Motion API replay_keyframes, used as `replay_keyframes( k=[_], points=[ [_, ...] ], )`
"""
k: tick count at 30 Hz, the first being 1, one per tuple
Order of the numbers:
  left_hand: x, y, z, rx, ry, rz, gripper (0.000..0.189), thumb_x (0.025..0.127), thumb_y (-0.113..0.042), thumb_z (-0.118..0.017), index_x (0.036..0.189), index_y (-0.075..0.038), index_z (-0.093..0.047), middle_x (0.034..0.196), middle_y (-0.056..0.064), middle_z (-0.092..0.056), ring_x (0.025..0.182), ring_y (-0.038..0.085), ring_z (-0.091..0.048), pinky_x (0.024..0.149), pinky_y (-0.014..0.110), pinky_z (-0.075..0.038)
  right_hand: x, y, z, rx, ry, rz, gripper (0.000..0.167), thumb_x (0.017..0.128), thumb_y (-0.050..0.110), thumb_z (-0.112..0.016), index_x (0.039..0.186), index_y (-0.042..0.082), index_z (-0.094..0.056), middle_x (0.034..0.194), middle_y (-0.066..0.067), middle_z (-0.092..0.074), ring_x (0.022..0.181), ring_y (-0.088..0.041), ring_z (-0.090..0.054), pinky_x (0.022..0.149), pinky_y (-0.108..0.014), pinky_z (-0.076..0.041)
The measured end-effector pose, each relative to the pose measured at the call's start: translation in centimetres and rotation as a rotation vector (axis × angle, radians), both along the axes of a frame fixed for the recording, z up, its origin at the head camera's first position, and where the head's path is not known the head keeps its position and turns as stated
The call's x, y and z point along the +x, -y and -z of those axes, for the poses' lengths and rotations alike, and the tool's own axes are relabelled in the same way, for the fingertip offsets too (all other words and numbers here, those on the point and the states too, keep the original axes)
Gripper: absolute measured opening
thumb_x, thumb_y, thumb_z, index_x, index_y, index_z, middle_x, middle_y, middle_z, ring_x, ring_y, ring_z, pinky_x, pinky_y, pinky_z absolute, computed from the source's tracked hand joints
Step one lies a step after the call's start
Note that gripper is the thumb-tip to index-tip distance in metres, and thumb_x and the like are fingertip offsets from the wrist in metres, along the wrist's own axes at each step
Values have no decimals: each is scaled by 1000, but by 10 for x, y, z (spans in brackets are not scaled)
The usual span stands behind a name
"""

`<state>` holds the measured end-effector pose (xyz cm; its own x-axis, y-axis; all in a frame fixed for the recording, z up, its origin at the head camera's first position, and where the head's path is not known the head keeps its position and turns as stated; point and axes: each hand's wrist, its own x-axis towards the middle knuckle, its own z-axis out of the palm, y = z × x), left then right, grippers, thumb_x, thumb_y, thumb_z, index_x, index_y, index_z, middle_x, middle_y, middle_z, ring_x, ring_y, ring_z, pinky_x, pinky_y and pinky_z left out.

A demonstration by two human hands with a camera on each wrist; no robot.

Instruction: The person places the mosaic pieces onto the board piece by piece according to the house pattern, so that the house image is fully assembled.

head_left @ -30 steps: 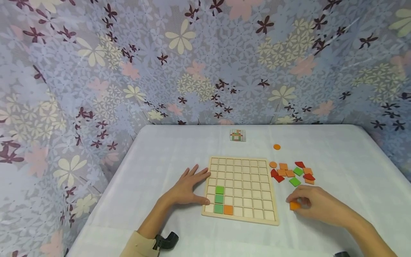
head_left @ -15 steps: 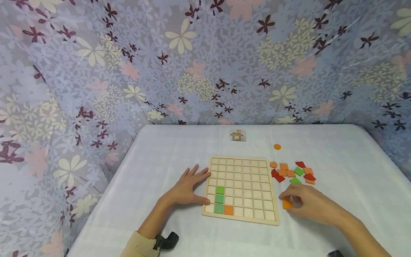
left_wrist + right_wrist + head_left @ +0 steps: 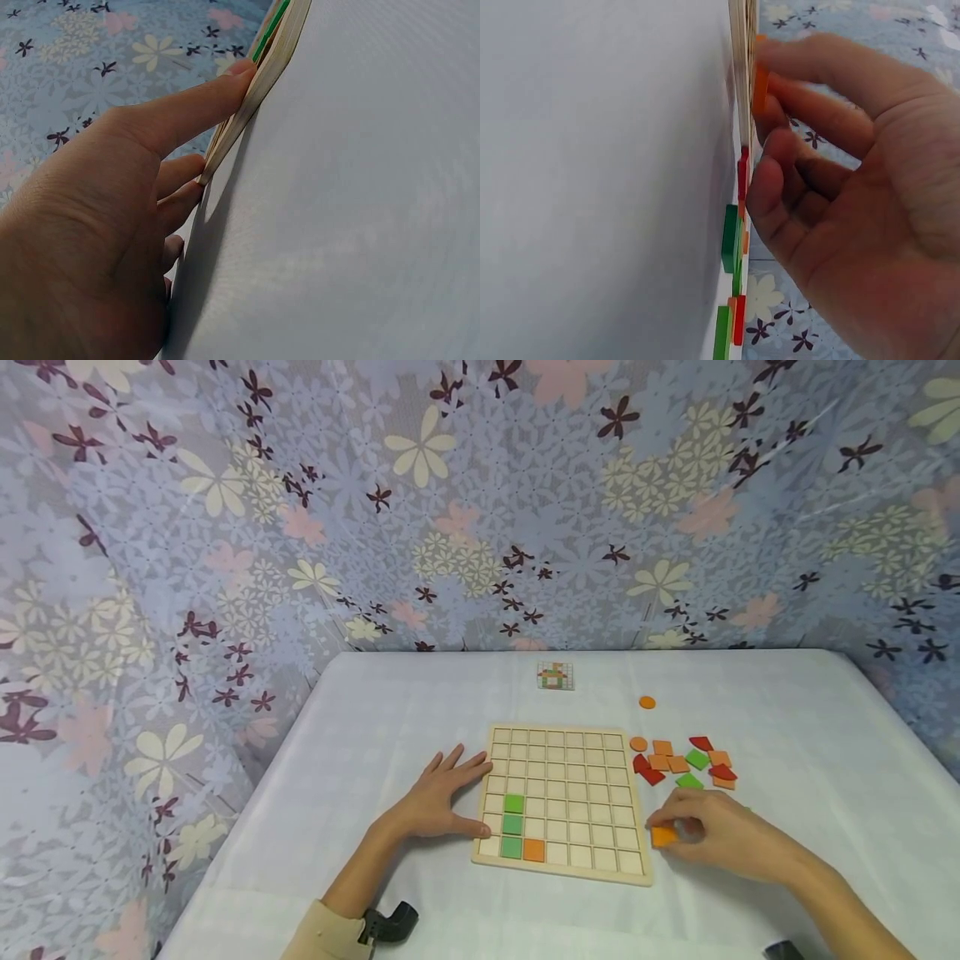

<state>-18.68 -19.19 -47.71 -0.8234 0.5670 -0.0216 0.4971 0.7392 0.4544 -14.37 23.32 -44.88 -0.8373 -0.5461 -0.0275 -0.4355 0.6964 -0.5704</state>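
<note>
A wooden grid board (image 3: 566,785) lies on the white-covered table. Three green square tiles (image 3: 513,824) stand in one column near its lower left, with an orange square tile (image 3: 534,850) beside the lowest. My left hand (image 3: 431,797) rests against the board's left edge, fingers spread, the thumb (image 3: 217,94) on the rim in the left wrist view. Just off the right edge, my right hand (image 3: 720,835) pinches another orange square tile (image 3: 663,837) between thumb and fingers. In the right wrist view that tile (image 3: 760,86) appears edge-on.
Right of the board lie loose tiles: orange squares (image 3: 663,748), green ones (image 3: 689,782), red pieces (image 3: 652,776) and an orange disc (image 3: 638,744). Another orange disc (image 3: 647,702) lies farther back. A small printed pattern card (image 3: 555,677) lies behind the board.
My right hand has slid left with the orange square tile, up to the board's right edge. The left hand and the board have stayed in place.
</note>
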Motion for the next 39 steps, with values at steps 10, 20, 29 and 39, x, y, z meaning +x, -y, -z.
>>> replay_keyframes(
  k=[10, 20, 29, 39],
  points=[
    [0, -1, 2, -11, -1, -7, 102, 68, -74, -67, 151, -26, -33, 157, -12, -21, 146, 23, -2, 115, 46, 1, 0, 16, -1, -36, -28, -63, 25, 79, 32, -79, 104, 30, -73, 84, 14, -54, 69, -5, -48, 57, -21, -38],
    [1, 0, 1, -21, 1, -15, 101, 68, -73, -68, 151, -26, -33, 157, -11, -21, 146, 24, -3, 115, 47, 0, 0, 37, 1, -67, -1, -136, 26, 82, 35, -77, 106, 29, -73, 87, 16, -56, 71, -6, -50, 59, -20, -42],
    [1, -1, -1, 11, -8, 1, 101, 69, -72, -69, 151, -24, -34, 157, -8, -23, 146, 26, -4, 115, 50, -1, -3, 59, 1, -45, -21, -188, 24, 81, 30, -77, 105, 26, -74, 86, 17, -55, 68, -5, -50, 56, -19, -41],
    [1, -1, 0, 8, -6, -3, 102, 68, -74, -68, 151, -24, -35, 157, -9, -22, 146, 26, -4, 115, 49, -1, -3, 72, 2, -68, -35, -236, 20, 82, 29, -77, 102, 26, -74, 85, 16, -57, 70, -7, -52, 59, -20, -42]
  ],
)
